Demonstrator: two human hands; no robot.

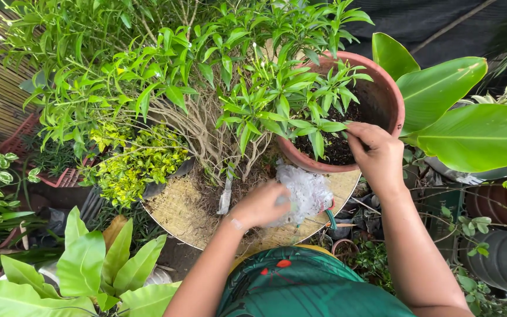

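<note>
Crowded garden corner seen from above, thick with foliage: big leafy shrub (pixel 165 76) spreading across the far left and middle, bare pale stems fanning down to a round woven surface (pixel 177 211) set near the middle. Broad glossy leaves (pixel 470 129) reaching in from the right, more of the same in the near left corner (pixel 83 270). Terracotta pot (pixel 382 100) propped tilted on the far right edge of the surface, mouth turned toward the wearer, probably so that the dark soil (pixel 338 149) inside stays within easy reach; small green plant (pixel 291 105) rising out of it. Crumpled clear plastic bag (pixel 309 191) lying on the surface just near of the pot, kept close as if for what it carries, though contents too blurred to tell. Right hand (pixel 377 155) stretched forward, wrist bent down over the pot's near rim, fingers bunched and pressed into the soil at the plant's base; nothing visibly gripped. Left hand (pixel 262 205) lower and nearer, palm down, curled loosely on the bag's left edge, seemingly pinching the plastic. Green patterned garment (pixel 306 287) at the near edge.
</note>
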